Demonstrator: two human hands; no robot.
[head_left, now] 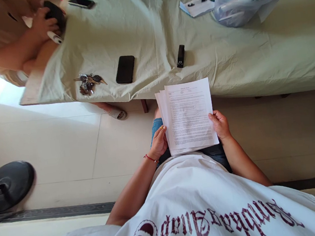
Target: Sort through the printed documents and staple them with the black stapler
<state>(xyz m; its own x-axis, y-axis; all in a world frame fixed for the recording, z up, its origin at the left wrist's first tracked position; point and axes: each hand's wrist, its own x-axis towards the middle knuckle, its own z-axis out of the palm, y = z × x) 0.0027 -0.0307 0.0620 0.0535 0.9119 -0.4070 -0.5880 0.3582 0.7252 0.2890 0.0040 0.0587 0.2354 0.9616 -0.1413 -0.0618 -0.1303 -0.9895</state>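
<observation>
Above my lap, just off the table's near edge, I hold several printed paper sheets (190, 116). The top sheet carries dense lines of small text, too small to read, and the sheets under it stick out to the left. My left hand (159, 142) is closed on the left edge of the lower sheets, with its thumb on top. On the right edge, my right hand (220, 124) pinches the sheets between thumb and fingers. A black stapler (180, 56) lies on the table beyond the papers.
On the cloth-covered table (147, 31) lie a black phone (125, 69), a bunch of keys (88, 83), another phone (81, 2) and a notepad (197, 7). A filled plastic basket (231, 15) stands at back right. Another person's hand (44, 24) holds a dark object at left. A round black base (10, 185) stands on the floor.
</observation>
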